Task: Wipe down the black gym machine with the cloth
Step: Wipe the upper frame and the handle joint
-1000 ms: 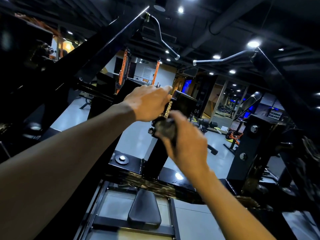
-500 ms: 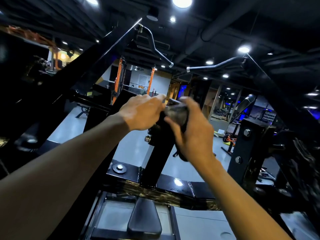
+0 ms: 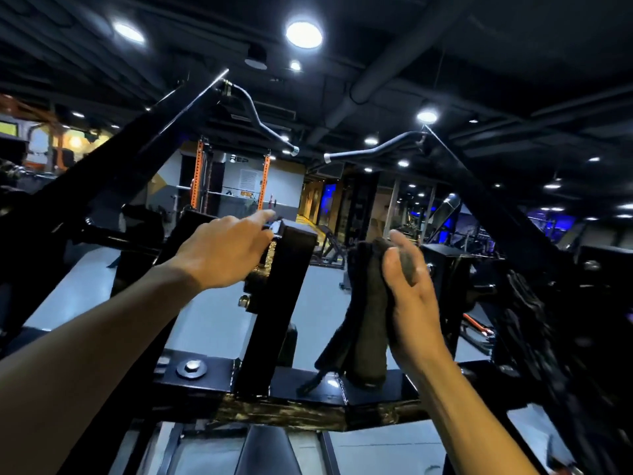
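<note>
The black gym machine has a slanted central post point(image 3: 277, 303) rising from a cross beam point(image 3: 205, 375). My left hand point(image 3: 224, 250) rests on the upper left side of that post, index finger stretched toward its top. A dark cloth point(image 3: 366, 313) hangs down in the air to the right of the post. My right hand point(image 3: 409, 296) grips the cloth near its top, thumb pressed over it. The cloth's lower end reaches almost to the cross beam. The cloth is apart from the post.
Two slanted black arms with curved grey handles point(image 3: 263, 126) point(image 3: 373, 150) rise left and right overhead. A black upright point(image 3: 448, 286) stands right of my right hand. A padded seat point(image 3: 270, 450) lies below the beam. Orange racks and other machines stand on the grey floor beyond.
My right hand has pulled the cloth off the top of the central post and moved right, letting it hang free. My left hand stays on the post, its index finger now extended.
</note>
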`<act>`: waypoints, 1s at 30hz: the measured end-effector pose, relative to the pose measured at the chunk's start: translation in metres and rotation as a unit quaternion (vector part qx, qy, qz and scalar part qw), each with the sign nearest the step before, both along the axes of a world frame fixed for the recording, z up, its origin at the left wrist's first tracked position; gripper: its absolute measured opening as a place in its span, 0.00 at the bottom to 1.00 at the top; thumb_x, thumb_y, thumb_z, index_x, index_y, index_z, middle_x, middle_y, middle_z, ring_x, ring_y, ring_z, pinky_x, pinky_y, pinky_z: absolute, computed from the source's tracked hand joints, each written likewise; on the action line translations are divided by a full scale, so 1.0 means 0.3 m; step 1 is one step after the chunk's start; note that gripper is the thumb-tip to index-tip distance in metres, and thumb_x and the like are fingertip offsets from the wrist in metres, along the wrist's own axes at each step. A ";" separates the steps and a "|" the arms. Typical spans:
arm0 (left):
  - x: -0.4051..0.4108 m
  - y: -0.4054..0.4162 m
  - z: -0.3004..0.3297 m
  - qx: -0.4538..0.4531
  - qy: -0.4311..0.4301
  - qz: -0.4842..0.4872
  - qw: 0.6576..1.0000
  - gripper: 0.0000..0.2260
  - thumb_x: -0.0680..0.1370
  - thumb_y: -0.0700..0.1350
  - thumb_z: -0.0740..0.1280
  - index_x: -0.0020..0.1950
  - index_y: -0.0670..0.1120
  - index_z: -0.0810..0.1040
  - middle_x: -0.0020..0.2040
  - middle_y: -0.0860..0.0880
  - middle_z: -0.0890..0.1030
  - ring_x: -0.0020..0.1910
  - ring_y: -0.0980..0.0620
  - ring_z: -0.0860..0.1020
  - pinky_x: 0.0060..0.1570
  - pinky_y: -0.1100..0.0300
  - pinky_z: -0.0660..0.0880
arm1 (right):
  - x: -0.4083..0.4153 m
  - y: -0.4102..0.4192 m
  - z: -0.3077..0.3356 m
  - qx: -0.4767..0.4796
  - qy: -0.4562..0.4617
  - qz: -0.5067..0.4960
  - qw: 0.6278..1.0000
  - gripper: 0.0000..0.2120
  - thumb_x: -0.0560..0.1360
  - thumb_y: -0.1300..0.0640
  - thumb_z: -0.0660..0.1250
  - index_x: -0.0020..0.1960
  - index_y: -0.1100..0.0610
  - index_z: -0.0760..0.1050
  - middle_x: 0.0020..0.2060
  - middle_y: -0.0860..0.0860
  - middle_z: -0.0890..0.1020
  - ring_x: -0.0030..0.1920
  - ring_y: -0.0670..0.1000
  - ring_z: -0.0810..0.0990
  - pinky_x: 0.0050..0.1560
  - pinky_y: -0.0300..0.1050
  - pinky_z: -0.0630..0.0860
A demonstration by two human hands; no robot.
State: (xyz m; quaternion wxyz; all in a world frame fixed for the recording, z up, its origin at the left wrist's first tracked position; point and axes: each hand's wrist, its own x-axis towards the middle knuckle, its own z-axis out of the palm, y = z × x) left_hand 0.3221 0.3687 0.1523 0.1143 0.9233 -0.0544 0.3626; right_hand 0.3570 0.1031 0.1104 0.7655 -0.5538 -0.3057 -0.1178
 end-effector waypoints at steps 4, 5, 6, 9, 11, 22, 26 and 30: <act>-0.041 -0.031 0.031 -0.028 -0.136 -0.044 0.989 0.17 0.84 0.45 0.62 0.74 0.52 0.73 0.58 0.55 0.83 0.42 0.67 0.76 0.45 0.60 0.74 | -0.057 -0.130 -0.017 0.085 0.118 0.157 0.977 0.28 0.76 0.39 0.69 0.69 0.54 0.77 0.53 0.59 0.83 0.40 0.56 0.81 0.39 0.47 0.81; -0.059 -0.065 0.044 -0.012 -0.162 -0.059 0.985 0.16 0.84 0.45 0.62 0.71 0.53 0.75 0.58 0.56 0.83 0.43 0.69 0.76 0.46 0.61 0.74 | -0.073 -0.161 -0.018 0.099 0.128 0.180 0.970 0.24 0.76 0.38 0.68 0.65 0.53 0.81 0.50 0.56 0.84 0.38 0.54 0.81 0.37 0.45 0.81; -0.083 -0.116 0.061 0.004 -0.170 -0.087 0.982 0.14 0.84 0.47 0.63 0.69 0.54 0.77 0.56 0.57 0.83 0.43 0.68 0.76 0.46 0.62 0.74 | -0.089 -0.182 -0.014 0.113 0.133 0.199 0.964 0.23 0.75 0.37 0.67 0.61 0.51 0.84 0.47 0.54 0.84 0.37 0.53 0.81 0.35 0.44 0.81; -0.149 -0.338 0.113 0.031 -0.082 -0.212 0.973 0.11 0.82 0.54 0.63 0.62 0.59 0.81 0.49 0.66 0.82 0.46 0.66 0.81 0.45 0.69 0.75 | -0.079 -0.230 -0.009 0.169 0.120 0.248 0.946 0.31 0.72 0.36 0.72 0.67 0.53 0.80 0.46 0.52 0.83 0.39 0.51 0.81 0.38 0.45 0.80; -0.158 -0.478 0.129 0.045 0.008 -0.272 0.961 0.10 0.81 0.57 0.63 0.57 0.59 0.82 0.45 0.67 0.82 0.48 0.67 0.80 0.49 0.73 0.74 | -0.063 -0.262 -0.008 0.175 0.130 0.229 0.949 0.31 0.76 0.35 0.67 0.72 0.53 0.77 0.49 0.51 0.83 0.44 0.52 0.82 0.43 0.49 0.82; -0.029 -0.802 -0.015 -0.212 0.174 -0.429 0.861 0.22 0.76 0.60 0.71 0.61 0.46 0.81 0.54 0.46 0.85 0.54 0.46 0.84 0.58 0.42 0.79 | -0.104 -0.448 -0.017 0.128 -0.013 -0.001 0.992 0.41 0.67 0.33 0.78 0.75 0.45 0.71 0.64 0.62 0.79 0.62 0.63 0.81 0.62 0.61 0.79; 0.007 -0.871 -0.072 -0.253 0.183 -0.439 0.842 0.15 0.78 0.59 0.71 0.59 0.52 0.82 0.54 0.46 0.85 0.55 0.41 0.83 0.57 0.37 0.79 | -0.103 -0.508 -0.054 0.110 0.018 -0.078 0.991 0.35 0.70 0.33 0.72 0.75 0.39 0.69 0.61 0.52 0.84 0.57 0.52 0.85 0.48 0.42 0.82; 0.025 -0.903 -0.113 -0.238 0.113 -0.421 0.868 0.07 0.80 0.51 0.71 0.54 0.51 0.82 0.48 0.54 0.81 0.46 0.54 0.79 0.50 0.53 0.82 | -0.096 -0.524 -0.113 0.081 0.103 -0.060 0.990 0.47 0.60 0.26 0.76 0.69 0.53 0.76 0.58 0.57 0.85 0.58 0.56 0.85 0.48 0.43 0.83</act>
